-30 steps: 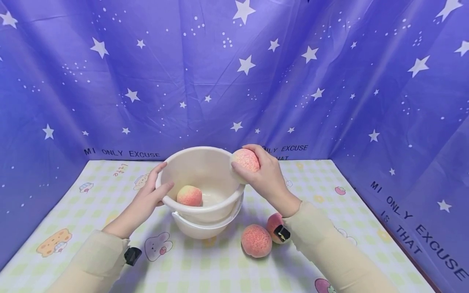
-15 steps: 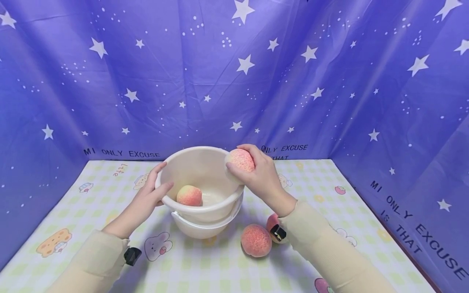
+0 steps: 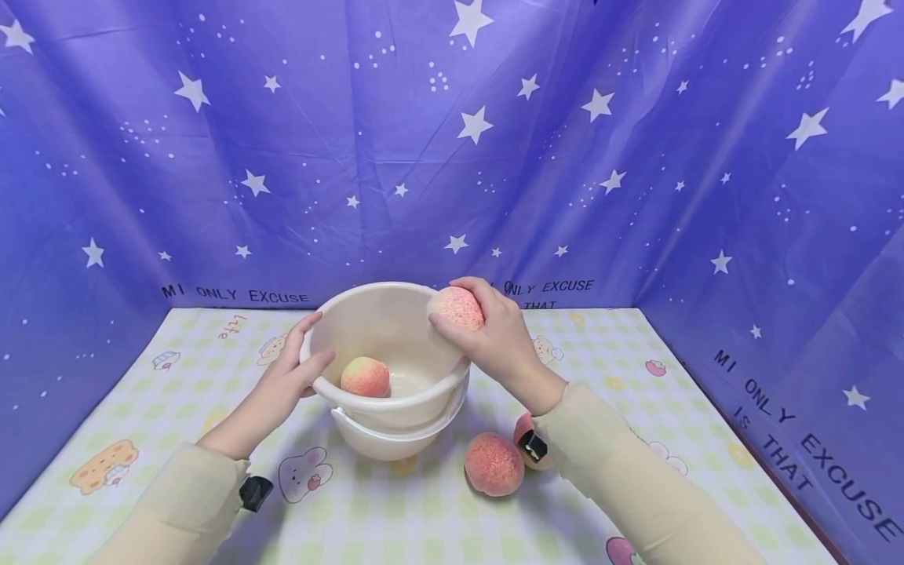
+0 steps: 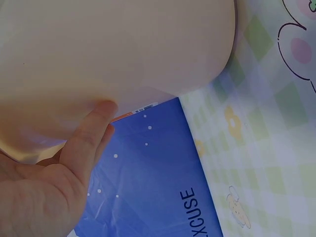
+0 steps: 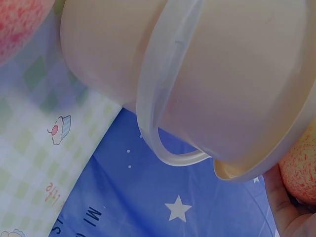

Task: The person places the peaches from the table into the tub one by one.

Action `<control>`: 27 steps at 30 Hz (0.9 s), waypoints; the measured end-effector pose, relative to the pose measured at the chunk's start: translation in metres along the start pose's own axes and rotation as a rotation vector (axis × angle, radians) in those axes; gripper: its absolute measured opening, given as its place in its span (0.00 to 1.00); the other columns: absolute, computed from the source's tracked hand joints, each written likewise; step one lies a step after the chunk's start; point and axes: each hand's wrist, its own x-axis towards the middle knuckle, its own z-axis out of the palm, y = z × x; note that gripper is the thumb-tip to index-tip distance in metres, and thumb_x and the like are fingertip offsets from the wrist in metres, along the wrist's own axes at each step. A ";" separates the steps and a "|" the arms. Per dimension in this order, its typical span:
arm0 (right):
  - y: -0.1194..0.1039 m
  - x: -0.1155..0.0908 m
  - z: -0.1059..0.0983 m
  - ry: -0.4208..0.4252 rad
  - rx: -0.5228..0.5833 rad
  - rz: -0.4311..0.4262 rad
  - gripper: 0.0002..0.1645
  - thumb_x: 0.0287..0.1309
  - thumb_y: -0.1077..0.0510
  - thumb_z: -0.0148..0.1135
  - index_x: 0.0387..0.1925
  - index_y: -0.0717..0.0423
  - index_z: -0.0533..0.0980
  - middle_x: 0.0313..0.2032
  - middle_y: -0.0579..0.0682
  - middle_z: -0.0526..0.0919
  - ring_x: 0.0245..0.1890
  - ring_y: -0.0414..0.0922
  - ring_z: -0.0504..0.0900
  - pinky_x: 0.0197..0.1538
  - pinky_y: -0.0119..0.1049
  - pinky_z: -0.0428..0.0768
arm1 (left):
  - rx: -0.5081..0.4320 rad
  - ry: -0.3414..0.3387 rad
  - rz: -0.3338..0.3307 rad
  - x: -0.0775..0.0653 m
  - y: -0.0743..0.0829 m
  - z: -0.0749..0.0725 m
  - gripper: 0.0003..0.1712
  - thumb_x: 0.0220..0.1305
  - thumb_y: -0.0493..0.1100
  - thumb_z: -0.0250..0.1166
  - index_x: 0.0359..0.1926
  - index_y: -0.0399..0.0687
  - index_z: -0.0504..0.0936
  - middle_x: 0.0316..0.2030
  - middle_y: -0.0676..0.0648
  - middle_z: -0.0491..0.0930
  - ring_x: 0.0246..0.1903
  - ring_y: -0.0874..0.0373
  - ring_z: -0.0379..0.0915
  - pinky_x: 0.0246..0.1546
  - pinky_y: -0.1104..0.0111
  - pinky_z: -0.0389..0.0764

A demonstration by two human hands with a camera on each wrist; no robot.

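Note:
A white bucket [image 3: 384,446] stands on the table, its handle [image 5: 153,94] hanging down its near side. My left hand [image 3: 282,370] holds the bucket's left rim, thumb over the edge and fingers against the outer wall. One yellow-and-red peach [image 3: 365,378] lies at the bottom inside. Over the right part of the rim, my right hand [image 3: 507,337] grips a second peach [image 3: 461,308] between thumb and fingers. In the right wrist view this peach [image 5: 301,168] shows at the right edge, just beyond the rim.
Two more peaches lie right of the bucket: a reddish peach [image 3: 494,464] in front and another peach [image 3: 524,428] partly hidden by the right sleeve and wrist camera. A checked cloth [image 3: 395,518] covers the table. A blue star-patterned curtain [image 3: 402,141] rises behind and at both sides.
My right hand has moved a little to the left with its peach, farther over the bucket's opening. The left hand, the bucket and the other peaches have stayed in place.

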 end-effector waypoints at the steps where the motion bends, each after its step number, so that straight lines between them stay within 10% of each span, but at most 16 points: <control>1: 0.000 0.000 0.000 -0.001 0.000 0.001 0.28 0.49 0.46 0.73 0.51 0.50 0.78 0.45 0.53 0.86 0.44 0.51 0.84 0.46 0.47 0.84 | 0.000 -0.001 0.000 0.000 0.000 0.000 0.42 0.76 0.53 0.49 0.79 0.58 0.36 0.77 0.34 0.41 0.67 0.32 0.63 0.62 0.46 0.76; 27: 0.000 0.004 0.009 -0.041 -0.010 -0.021 0.27 0.50 0.43 0.71 0.51 0.49 0.79 0.44 0.50 0.86 0.43 0.48 0.83 0.43 0.43 0.84 | -0.007 0.003 -0.003 0.001 -0.002 0.000 0.42 0.75 0.53 0.49 0.79 0.59 0.36 0.77 0.33 0.42 0.67 0.33 0.64 0.62 0.47 0.77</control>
